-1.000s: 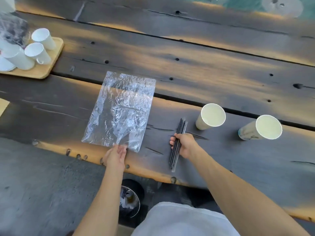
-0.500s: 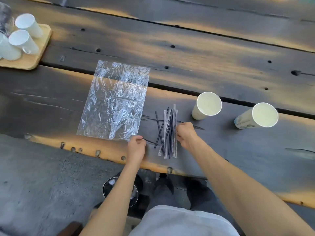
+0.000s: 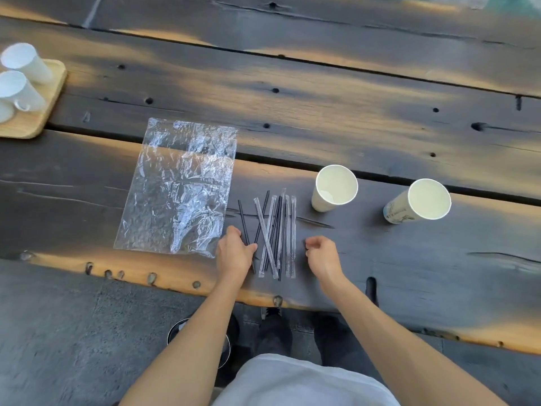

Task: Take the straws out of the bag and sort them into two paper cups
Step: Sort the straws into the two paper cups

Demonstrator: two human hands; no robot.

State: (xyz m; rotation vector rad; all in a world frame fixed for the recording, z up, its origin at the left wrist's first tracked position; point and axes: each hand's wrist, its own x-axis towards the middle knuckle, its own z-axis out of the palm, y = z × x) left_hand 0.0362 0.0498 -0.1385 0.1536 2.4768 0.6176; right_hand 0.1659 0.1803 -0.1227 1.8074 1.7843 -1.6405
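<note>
Black straws (image 3: pixel 273 235) apparently touch left hand (image 3: pixel 235 253).

The straws (image 3: pixel 273 235), a tight bundle in the right hand (image 3: pixel 322 256) a second ago, now lie fanned out loose on the counter (image 3: pixel 409 273). The right hand has let go and sits just right of them, fingers (image 3: pixel 310 244) loosely curled. The left hand (image 3: pixel 235 253) has left the bag (image 3: pixel 178 186) and touches the leftmost black straw.

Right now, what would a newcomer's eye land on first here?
The fan of straws, some bare black and some in clear wrappers, near the table's front edge between the left hand and right hand. Beyond them to the right stand two empty paper cups; the flat plastic bag lies left.
</note>
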